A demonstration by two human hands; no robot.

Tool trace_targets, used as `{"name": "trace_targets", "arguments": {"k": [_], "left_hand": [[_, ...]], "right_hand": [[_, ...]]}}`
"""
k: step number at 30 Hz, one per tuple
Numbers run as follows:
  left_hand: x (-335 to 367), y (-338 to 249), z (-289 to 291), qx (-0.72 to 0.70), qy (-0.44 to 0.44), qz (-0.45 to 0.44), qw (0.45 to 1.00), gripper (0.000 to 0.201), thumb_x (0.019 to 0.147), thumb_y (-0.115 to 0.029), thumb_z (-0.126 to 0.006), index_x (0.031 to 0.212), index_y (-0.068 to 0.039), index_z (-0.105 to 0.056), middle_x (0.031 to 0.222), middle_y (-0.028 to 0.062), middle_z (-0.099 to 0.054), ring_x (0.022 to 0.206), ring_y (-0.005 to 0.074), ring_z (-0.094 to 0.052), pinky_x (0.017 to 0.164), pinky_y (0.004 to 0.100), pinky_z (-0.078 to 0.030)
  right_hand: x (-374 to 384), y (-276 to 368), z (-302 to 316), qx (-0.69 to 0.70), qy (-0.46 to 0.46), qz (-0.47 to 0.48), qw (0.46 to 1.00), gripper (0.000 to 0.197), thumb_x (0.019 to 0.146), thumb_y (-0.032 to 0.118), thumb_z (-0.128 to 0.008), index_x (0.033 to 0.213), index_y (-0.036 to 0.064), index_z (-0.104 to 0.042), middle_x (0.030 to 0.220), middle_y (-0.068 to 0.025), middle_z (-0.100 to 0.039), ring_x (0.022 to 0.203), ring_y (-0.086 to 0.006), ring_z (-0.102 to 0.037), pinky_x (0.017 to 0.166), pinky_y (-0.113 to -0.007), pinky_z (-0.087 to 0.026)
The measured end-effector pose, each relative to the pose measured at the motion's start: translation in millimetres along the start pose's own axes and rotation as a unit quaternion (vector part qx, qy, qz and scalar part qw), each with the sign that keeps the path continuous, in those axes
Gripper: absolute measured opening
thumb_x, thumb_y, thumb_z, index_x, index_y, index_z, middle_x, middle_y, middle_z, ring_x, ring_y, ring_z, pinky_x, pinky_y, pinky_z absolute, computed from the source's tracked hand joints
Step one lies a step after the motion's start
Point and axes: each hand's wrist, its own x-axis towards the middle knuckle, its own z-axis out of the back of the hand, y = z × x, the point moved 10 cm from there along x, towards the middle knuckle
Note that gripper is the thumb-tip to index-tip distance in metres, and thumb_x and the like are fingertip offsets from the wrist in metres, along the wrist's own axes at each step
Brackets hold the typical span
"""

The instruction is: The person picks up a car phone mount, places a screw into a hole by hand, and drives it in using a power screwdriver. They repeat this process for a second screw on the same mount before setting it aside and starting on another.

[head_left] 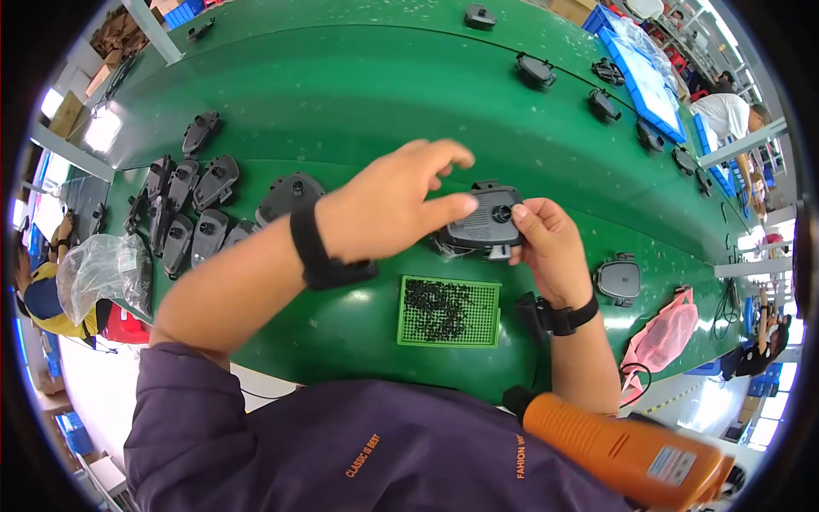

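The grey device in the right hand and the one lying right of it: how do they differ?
The held device is gripped by the right hand; the lying device rests on the green table. The held device's visible face carries a black knob; the lying device's visible face shows none. Both are grey with rounded corners.

On the table (324, 341), the tray (488, 322) lies in front of the person (367, 444), with many small pieces (426, 299) in it. Behind it, one housing (482, 224) is between the left hand (397, 200) and the right hand (553, 256). A group of housings (209, 235) lies at the left, and the plastic bag (102, 269) is left of them. At the right lies a single housing (618, 280), then the mesh bag (665, 337), nearer the edge. Far behind, other housings (604, 105) seem to lie beside a bin (672, 130).
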Motion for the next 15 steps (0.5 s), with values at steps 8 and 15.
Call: {"name": "trace_targets", "arguments": {"k": [8, 15], "left_hand": [[-41.2, 26.1, -35.2, -0.022, -0.049, 0.013, 0.998, 0.030, 0.092, -0.017, -0.071, 0.121, -0.007, -0.067, 0.117, 0.0173, -0.061, 0.104, 0.0357, -0.064, 0.093, 0.0427, -0.053], [-50.2, -9.6, -6.1, 0.095, -0.135, -0.076, 0.983, 0.026, 0.088, -0.015, -0.075, 0.113, -0.007, -0.070, 0.107, 0.0127, -0.063, 0.100, 0.0319, -0.064, 0.091, 0.0428, -0.052]], "right_hand": [[-1.9, -38.1, -2.3, -0.013, -0.026, -0.086, 0.996, 0.028, 0.099, 0.027, -0.071, 0.106, 0.0018, -0.061, 0.084, -0.0038, -0.067, 0.062, -0.0093, -0.062, 0.054, -0.023, -0.050], [-21.4, 56.4, 90.2, 0.074, -0.080, 0.166, 0.980, 0.040, 0.107, 0.038, -0.050, 0.119, 0.0017, -0.062, 0.100, -0.0133, -0.067, 0.088, -0.0206, -0.065, 0.081, -0.037, -0.054]]}}
